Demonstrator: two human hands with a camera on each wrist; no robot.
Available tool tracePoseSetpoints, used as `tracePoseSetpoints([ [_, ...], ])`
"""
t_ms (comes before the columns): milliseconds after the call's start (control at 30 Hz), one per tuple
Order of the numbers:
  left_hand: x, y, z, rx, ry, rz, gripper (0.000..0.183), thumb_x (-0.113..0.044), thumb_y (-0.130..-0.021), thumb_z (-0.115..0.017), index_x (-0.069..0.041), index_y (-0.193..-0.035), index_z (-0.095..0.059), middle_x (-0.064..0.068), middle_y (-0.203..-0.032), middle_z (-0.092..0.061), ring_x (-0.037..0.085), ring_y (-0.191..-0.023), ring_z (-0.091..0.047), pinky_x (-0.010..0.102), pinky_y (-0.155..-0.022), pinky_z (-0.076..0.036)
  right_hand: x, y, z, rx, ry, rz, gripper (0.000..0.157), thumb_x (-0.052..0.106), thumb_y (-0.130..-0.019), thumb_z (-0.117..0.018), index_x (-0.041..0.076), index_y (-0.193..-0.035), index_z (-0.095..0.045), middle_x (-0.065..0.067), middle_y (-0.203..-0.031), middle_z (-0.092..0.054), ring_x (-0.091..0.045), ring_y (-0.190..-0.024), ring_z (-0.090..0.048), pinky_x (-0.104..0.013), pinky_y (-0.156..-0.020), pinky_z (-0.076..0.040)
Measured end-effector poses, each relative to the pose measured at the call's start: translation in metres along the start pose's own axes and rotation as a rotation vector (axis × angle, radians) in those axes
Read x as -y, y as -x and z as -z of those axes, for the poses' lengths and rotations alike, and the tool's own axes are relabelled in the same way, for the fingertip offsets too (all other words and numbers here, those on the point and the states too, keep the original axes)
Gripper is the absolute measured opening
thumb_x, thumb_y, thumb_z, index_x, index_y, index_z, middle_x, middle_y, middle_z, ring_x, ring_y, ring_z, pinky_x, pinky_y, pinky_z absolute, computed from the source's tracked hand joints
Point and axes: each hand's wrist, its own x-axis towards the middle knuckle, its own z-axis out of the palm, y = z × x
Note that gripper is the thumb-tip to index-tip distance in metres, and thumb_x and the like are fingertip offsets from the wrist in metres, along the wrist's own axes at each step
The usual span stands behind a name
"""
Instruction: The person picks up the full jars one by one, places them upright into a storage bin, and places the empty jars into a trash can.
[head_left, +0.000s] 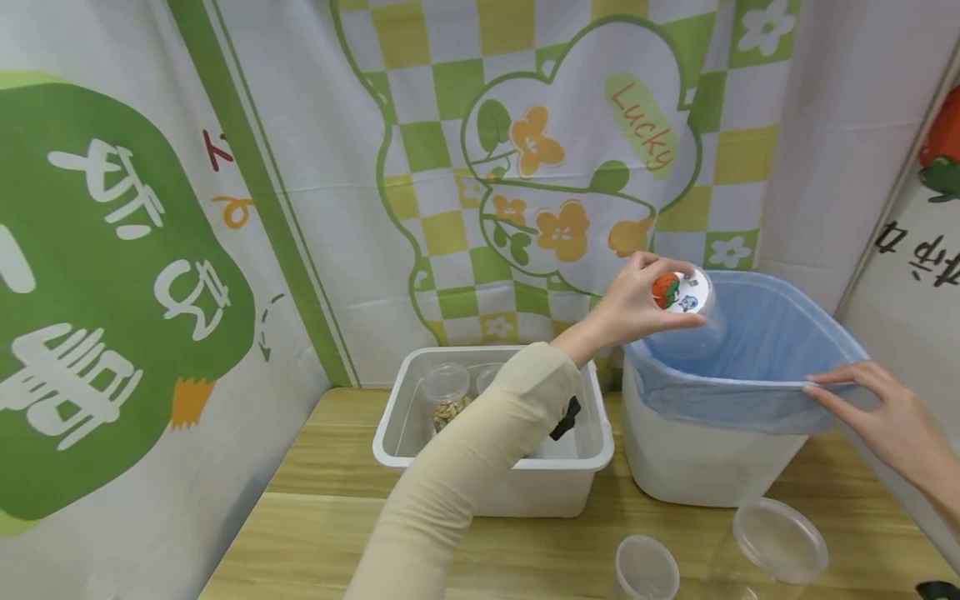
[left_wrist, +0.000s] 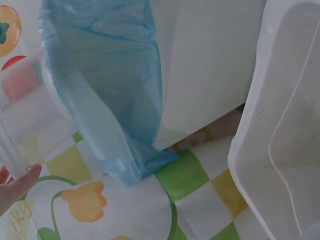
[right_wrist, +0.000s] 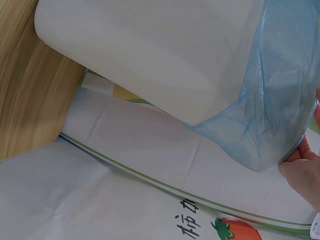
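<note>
My left hand (head_left: 630, 302) grips a clear plastic jar (head_left: 693, 333) by its lid end, which bears a round white label with a tomato picture. The jar is just inside the left part of a white bin (head_left: 697, 462) lined with a blue bag (head_left: 772, 333). In the left wrist view, fingertips (left_wrist: 22, 184) press the edge of the clear jar (left_wrist: 37, 107), beside the blue bag. At the bin's right front, my right hand (head_left: 892, 417) pinches the bag's edge over the rim. The right wrist view shows its thumb and fingers (right_wrist: 302, 162) on the blue plastic.
Left of the bin stands a white tub (head_left: 540, 496) with a clear jar of brownish pieces (head_left: 447, 400) and a black item (head_left: 566, 419), partly behind my sleeve. Two clear containers with lids, a small one (head_left: 647, 567) and a larger one (head_left: 780, 542), stand at the front of the wooden table (head_left: 322, 508).
</note>
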Motion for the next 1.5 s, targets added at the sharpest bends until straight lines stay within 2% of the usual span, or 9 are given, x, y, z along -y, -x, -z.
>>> tracePoseSetpoints([
  [167, 0.002, -0.005, -0.015, 0.043, -0.023, 0.045, 0.054, -0.035, -0.070, -0.074, -0.017, -0.117, -0.054, 0.004, -0.117, -0.039, 0.007, -0.098, -0.040, 0.011, -0.072, -0.037, -0.001, 0.000, 0.001, -0.012, -0.003, 0.015, 0.012, 0.007, -0.077, -0.067, 0.012, -0.088, -0.064, 0.035, -0.091, -0.043, 0.021, -0.092, -0.033, 0.001, -0.081, -0.018],
  [333, 0.001, -0.003, -0.020, 0.091, -0.069, 0.062, 0.049, -0.036, -0.077, -0.066, -0.020, -0.120, -0.052, 0.003, -0.123, -0.036, 0.008, -0.110, -0.038, 0.015, -0.084, -0.036, 0.000, 0.000, 0.000, -0.001, 0.011, 0.003, 0.012, 0.008, -0.078, -0.066, 0.009, -0.089, -0.063, 0.035, -0.092, -0.042, 0.021, -0.092, -0.032, -0.003, -0.087, -0.017],
  [500, 0.002, 0.011, -0.017, 0.120, -0.089, 0.004, 0.037, -0.032, -0.083, -0.060, -0.016, -0.117, -0.055, 0.003, -0.120, -0.042, 0.009, -0.109, -0.041, 0.014, -0.086, -0.035, 0.001, 0.000, 0.000, 0.028, 0.030, -0.031, 0.014, 0.011, -0.080, -0.064, 0.006, -0.093, -0.062, 0.035, -0.093, -0.040, 0.021, -0.093, -0.030, -0.009, -0.093, -0.017],
  [700, 0.007, 0.031, -0.016, 0.110, -0.085, -0.065, 0.028, -0.025, -0.086, -0.058, -0.013, -0.112, -0.058, 0.003, -0.113, -0.049, 0.009, -0.105, -0.044, 0.012, -0.084, -0.035, 0.001, 0.000, 0.001, 0.023, 0.018, -0.015, 0.012, 0.010, -0.079, -0.065, 0.010, -0.091, -0.062, 0.035, -0.093, -0.041, 0.021, -0.093, -0.031, -0.002, -0.086, -0.016],
  [933, 0.007, 0.053, -0.017, 0.108, -0.095, -0.105, 0.025, -0.024, -0.085, -0.059, -0.015, -0.108, -0.060, 0.000, -0.111, -0.051, 0.006, -0.104, -0.046, 0.009, -0.084, -0.033, 0.000, 0.001, 0.000, 0.017, 0.033, -0.016, 0.012, 0.012, -0.079, -0.065, 0.011, -0.091, -0.062, 0.037, -0.093, -0.040, 0.023, -0.093, -0.029, -0.005, -0.091, -0.015],
  [1067, 0.006, 0.064, -0.020, 0.115, -0.109, -0.150, 0.024, -0.023, -0.084, -0.060, -0.014, -0.106, -0.061, -0.001, -0.109, -0.053, 0.006, -0.103, -0.047, 0.009, -0.085, -0.034, 0.000, 0.001, 0.000, 0.010, 0.024, -0.018, 0.011, 0.011, -0.079, -0.066, 0.012, -0.090, -0.062, 0.037, -0.093, -0.040, 0.023, -0.093, -0.029, -0.005, -0.090, -0.015],
  [1233, 0.006, 0.078, -0.024, 0.117, -0.088, -0.200, 0.022, -0.020, -0.084, -0.060, -0.012, -0.104, -0.062, 0.000, -0.105, -0.055, 0.008, -0.100, -0.050, 0.009, -0.084, -0.036, 0.000, 0.002, 0.000, 0.010, 0.016, -0.024, 0.011, 0.011, -0.079, -0.065, 0.013, -0.090, -0.063, 0.037, -0.093, -0.041, 0.023, -0.093, -0.030, -0.005, -0.091, -0.015],
  [1433, 0.007, 0.096, -0.030, 0.125, -0.079, -0.255, 0.021, -0.019, -0.082, -0.062, -0.011, -0.102, -0.062, 0.000, -0.102, -0.056, 0.007, -0.098, -0.051, 0.009, -0.084, -0.036, 0.001, 0.002, 0.000, 0.008, 0.022, -0.022, 0.012, 0.011, -0.079, -0.066, 0.011, -0.090, -0.062, 0.036, -0.093, -0.041, 0.022, -0.093, -0.030, -0.002, -0.085, -0.016],
  [1500, 0.007, 0.101, -0.033, 0.129, -0.068, -0.276, 0.021, -0.018, -0.082, -0.062, -0.010, -0.101, -0.062, 0.000, -0.102, -0.056, 0.009, -0.097, -0.052, 0.009, -0.084, -0.035, 0.001, 0.002, -0.001, 0.010, 0.020, -0.026, 0.013, 0.011, -0.079, -0.065, 0.009, -0.091, -0.062, 0.036, -0.093, -0.041, 0.022, -0.093, -0.030, -0.004, -0.089, -0.016],
])
